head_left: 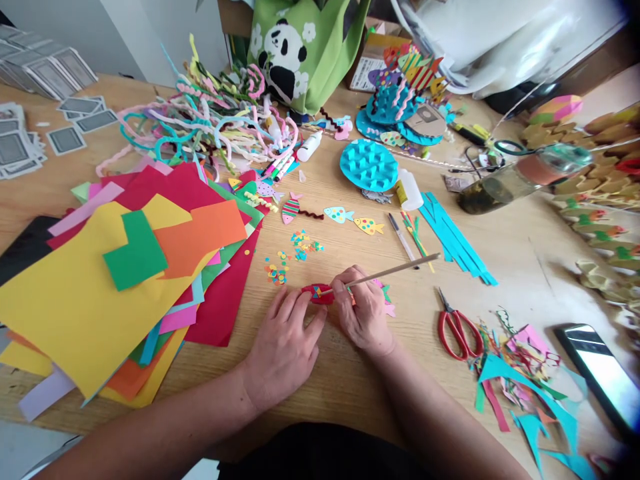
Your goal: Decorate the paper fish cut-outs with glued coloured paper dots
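A small red paper fish (321, 293) with blue and yellow bits on it lies on the table. My left hand (284, 340) steadies its left end with the fingertips and thumb. Pinched in my right hand (364, 307) is a thin wooden stick (400, 268), its lower tip touching the red fish. Pink and green paper pieces (389, 300) show partly behind my right hand. Just beyond my hands are small heaps of coloured paper dots (277, 272). Farther back lie a light blue paper fish (339, 214) and a yellow spotted one (369, 225).
Coloured paper sheets (100, 300) are stacked on the left, with fuzzy pipe cleaners (215, 127) behind. To the right lie red-handled scissors (459, 333), paper scraps (535, 380), a phone (600, 373) and blue strips (457, 240). A glue bottle (409, 191) and a jar (520, 180) are farther back.
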The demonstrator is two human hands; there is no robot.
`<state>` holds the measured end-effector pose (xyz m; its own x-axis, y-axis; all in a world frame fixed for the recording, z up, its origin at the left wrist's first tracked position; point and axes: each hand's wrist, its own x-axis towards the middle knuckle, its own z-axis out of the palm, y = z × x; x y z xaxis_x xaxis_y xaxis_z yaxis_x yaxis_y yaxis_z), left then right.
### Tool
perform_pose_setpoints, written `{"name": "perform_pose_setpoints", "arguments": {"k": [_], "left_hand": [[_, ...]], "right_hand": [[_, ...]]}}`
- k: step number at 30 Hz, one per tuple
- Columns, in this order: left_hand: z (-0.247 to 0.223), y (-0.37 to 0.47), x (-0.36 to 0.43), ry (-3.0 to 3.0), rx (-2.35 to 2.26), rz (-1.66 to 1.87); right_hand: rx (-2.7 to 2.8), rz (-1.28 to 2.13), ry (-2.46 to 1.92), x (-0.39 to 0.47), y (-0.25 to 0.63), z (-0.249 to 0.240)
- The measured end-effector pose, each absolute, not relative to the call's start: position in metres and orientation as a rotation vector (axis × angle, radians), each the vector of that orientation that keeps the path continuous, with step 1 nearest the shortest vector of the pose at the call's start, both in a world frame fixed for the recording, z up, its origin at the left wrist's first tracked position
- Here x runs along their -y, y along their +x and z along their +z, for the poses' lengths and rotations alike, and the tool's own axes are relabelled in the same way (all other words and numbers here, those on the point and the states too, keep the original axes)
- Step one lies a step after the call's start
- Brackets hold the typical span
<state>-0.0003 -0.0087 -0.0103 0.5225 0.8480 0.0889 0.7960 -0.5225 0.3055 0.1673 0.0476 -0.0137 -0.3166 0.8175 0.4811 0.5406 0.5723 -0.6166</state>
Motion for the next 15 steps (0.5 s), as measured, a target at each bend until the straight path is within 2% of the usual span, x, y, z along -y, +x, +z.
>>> {"name": "perform_pose_setpoints", "arguments": {"k": [15], "left_hand": [[-0.0115, -0.0003, 0.0085, 2.542, -1.398, 0.311]], "right_hand": [[2.002, 0.462, -1.080, -0.0479, 0.1667, -0.0157]]}}
